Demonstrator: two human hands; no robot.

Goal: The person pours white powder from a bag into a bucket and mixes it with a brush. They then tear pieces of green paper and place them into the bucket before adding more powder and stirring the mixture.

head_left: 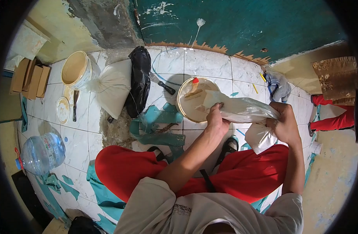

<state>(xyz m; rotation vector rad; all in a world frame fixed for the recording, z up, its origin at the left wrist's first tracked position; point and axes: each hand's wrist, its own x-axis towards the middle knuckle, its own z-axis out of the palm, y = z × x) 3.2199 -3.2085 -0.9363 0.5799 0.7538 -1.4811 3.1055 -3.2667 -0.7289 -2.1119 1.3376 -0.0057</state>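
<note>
A whitish plastic bag (247, 109) is stretched between both hands, with its left end over the rim of a bucket (181, 102). My left hand (218, 117) is closed on the bag beside that rim. Farther right, my right hand (282, 121) grips the bag's other part, and a white, bulging end (260, 137) hangs below it. Inside the bucket, a tool with a red handle end (195, 80) leans on the wall over pale material. Left of the bucket, a putty knife (166, 86) lies on the tiles.
A black bag (139, 82), a tied white sack (113, 87) and a second bucket (75, 70) stand left. A large water bottle (43, 153) lies at far left. Teal scraps (159, 138) litter the floor. Another person's red-clad legs (335, 120) are at far right.
</note>
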